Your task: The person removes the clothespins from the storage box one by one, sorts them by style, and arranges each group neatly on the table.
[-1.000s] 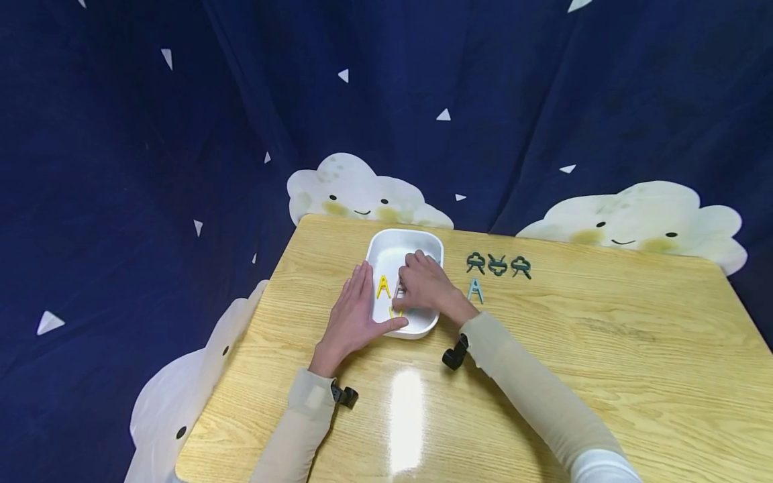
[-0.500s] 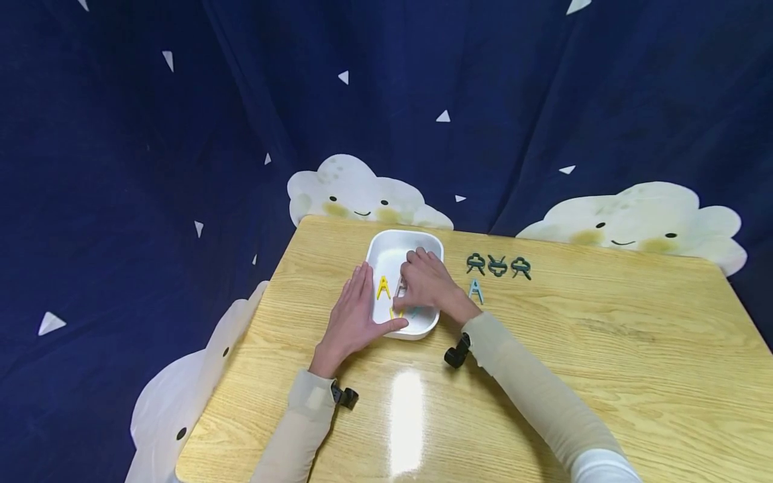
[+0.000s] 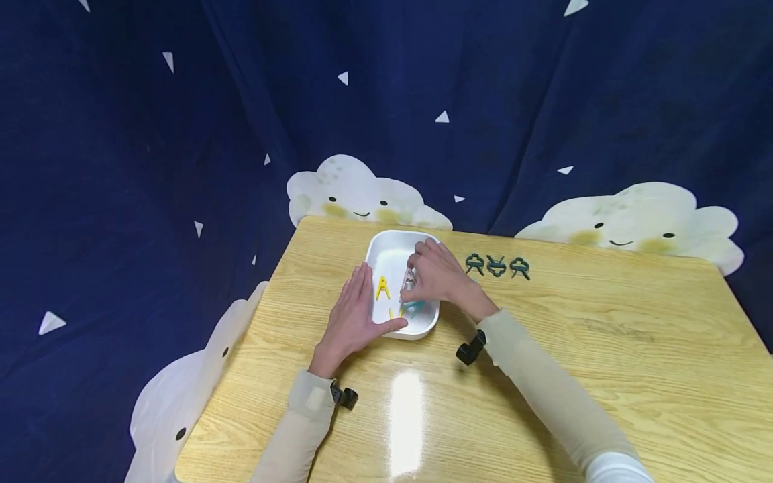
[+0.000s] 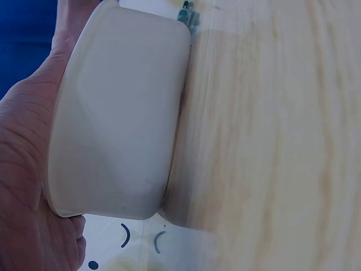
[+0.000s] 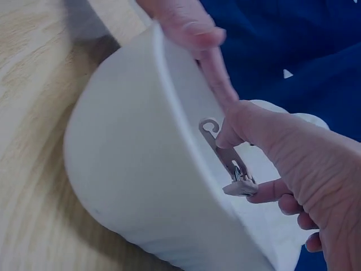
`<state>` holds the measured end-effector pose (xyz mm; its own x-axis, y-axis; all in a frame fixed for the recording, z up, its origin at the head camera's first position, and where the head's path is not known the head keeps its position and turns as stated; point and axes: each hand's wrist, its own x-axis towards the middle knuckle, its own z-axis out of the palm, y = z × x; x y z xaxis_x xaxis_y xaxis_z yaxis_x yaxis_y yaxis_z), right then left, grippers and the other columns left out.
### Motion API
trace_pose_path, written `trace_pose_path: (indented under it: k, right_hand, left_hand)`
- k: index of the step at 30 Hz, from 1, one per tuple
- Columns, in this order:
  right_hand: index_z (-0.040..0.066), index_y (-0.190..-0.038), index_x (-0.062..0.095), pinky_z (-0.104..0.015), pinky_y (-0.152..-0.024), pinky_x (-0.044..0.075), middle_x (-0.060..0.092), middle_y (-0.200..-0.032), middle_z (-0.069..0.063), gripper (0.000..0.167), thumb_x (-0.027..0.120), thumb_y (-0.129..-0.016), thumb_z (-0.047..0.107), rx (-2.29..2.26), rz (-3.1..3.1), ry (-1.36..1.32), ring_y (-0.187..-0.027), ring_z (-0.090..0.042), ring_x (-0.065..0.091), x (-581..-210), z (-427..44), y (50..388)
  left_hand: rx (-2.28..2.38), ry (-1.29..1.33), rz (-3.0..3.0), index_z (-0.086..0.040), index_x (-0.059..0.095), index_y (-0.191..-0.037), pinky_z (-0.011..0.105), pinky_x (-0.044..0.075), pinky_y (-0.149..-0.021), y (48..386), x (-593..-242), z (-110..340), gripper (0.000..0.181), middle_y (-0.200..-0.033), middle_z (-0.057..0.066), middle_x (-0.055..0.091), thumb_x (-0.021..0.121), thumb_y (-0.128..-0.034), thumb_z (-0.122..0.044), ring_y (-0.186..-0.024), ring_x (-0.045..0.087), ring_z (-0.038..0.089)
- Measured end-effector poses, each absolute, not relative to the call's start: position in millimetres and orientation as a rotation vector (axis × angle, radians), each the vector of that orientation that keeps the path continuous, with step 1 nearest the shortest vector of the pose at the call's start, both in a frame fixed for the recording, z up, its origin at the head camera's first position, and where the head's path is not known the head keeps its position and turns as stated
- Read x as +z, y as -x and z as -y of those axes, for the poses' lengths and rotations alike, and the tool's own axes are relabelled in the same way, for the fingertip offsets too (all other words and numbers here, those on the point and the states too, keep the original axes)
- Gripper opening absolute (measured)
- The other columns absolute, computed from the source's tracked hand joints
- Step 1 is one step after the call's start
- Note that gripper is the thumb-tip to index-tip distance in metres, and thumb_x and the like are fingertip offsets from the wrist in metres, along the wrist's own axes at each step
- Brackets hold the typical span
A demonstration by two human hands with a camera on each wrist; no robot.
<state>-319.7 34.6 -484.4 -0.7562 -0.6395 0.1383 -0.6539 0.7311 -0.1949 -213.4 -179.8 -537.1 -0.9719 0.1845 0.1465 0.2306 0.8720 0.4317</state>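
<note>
In the head view my left hand (image 3: 353, 318) rests against the left and near rim of a white tub (image 3: 385, 251), its fingers straight and thumb stretched along the near edge. Over the tub, my right hand (image 3: 439, 272) pinches a greyish-pink clothespin (image 5: 228, 158) between thumb and fingers. The right wrist view shows its hooked end and metal spring, close to the tub's wall. Inside the tub lies a yellow clothespin (image 3: 383, 288), with a second yellow piece (image 3: 395, 313) nearer the thumb. A teal clothespin (image 3: 413, 306) lies beneath the right hand, partly hidden.
Right of the tub, a row of dark green clips (image 3: 496, 266) lies on the wooden table (image 3: 604, 349). A light blue clothespin there is almost wholly covered by the right wrist. A dark blue curtain (image 3: 392, 80) hangs behind the table.
My right hand has risen and shifted right, carrying the greyish-pink clothespin, which shows more plainly. More of the teal clothespin is visible. My left hand stays put.
</note>
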Motion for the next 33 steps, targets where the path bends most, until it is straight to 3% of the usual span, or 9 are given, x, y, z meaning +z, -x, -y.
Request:
trace_pose_path:
  k: [17,33]
  right_hand:
    - [0.007,-0.104,0.079,-0.038,-0.077,0.038,0.061,-0.099,-0.006,0.061,0.083,-0.067,0.055,0.456,2.898,-0.906,-0.093,-0.027,0.045,-457,-87,326]
    - [0.007,-0.103,0.079,-0.042,-0.080,0.041,0.068,-0.106,-0.010,0.060,0.083,-0.065,0.053,0.443,2.872,-0.829,-0.093,-0.029,0.049,-471,-150,324]
  left_hand:
    - [-0.674,0.326,2.966,-0.003,0.000,-0.167,0.041,0.009,-0.131,213,-537,179,0.138,-0.176,0.012,-0.002,0.056,-0.0781,-0.092,-0.162,0.003,0.029]
    - [-0.668,0.329,2.957,-0.002,0.001,-0.167,0.042,0.009,-0.131,213,-537,180,0.139,-0.176,0.012,-0.002,0.055,-0.0769,-0.094,-0.162,0.005,0.030]
